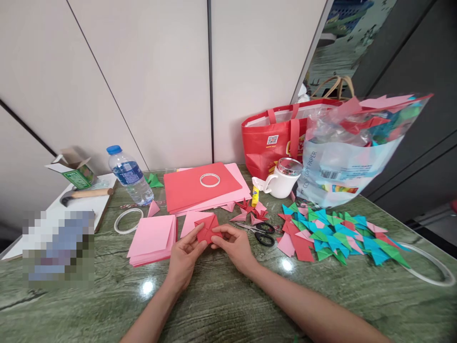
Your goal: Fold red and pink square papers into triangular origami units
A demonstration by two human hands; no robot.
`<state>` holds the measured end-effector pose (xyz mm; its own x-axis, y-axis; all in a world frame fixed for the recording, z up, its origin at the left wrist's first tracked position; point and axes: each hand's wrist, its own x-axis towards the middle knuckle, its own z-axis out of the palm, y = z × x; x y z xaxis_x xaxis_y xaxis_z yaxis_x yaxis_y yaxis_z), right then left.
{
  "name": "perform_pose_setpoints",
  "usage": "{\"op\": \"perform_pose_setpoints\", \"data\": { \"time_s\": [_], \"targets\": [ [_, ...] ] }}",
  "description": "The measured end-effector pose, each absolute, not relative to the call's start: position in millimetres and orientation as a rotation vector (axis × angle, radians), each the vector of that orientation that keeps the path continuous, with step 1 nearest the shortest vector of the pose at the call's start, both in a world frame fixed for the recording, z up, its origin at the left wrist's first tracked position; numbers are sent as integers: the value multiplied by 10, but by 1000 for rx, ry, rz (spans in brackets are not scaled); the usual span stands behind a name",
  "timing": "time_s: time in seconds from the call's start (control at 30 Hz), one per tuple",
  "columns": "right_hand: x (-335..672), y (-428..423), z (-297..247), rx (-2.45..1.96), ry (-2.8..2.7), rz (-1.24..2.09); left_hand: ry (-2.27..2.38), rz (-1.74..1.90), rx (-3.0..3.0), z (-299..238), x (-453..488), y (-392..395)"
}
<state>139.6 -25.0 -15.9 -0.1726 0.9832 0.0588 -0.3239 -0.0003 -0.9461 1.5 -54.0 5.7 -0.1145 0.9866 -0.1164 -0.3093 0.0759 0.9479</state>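
A small red folded paper piece (208,232) is pinched between both hands over the green marble-look table (228,295). My left hand (185,255) grips its left side with thumb and fingers closed. Gripping the right side the same way is my right hand (233,245). A pink square sheet (193,221) lies just under and behind the red piece. To the left sits a stack of pink square sheets (152,238).
Scissors (260,232) and folded red-pink pieces (250,212) lie to the right, then a pile of blue, green and pink folded triangles (339,233). Behind stand red paper sheets (200,186), a white mug (282,178), a glue stick (255,194), a water bottle (129,176), a plastic bag (353,147), a red tote (274,140).
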Motion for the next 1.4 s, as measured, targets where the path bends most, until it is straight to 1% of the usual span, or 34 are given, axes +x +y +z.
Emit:
{"op": "perform_pose_setpoints", "data": {
  "time_s": [0.2,0.4,0.63,1.13,1.4],
  "targets": [
    [1394,-251,-178,-850,-1058,1470,1133,1357,843,77,21,-551],
    [1383,-246,-170,-888,-994,1554,1130,1369,831,88,17,-548],
    [1377,-298,-138,-864,-1223,1350,1168,1356,929,55,21,-559],
    [1384,-266,-168,-798,-1073,1502,1192,1392,961,3,-67,-523],
    [1375,-262,-187,-795,-1102,1464,1180,1393,998,-8,-73,-505]
  ]
}}
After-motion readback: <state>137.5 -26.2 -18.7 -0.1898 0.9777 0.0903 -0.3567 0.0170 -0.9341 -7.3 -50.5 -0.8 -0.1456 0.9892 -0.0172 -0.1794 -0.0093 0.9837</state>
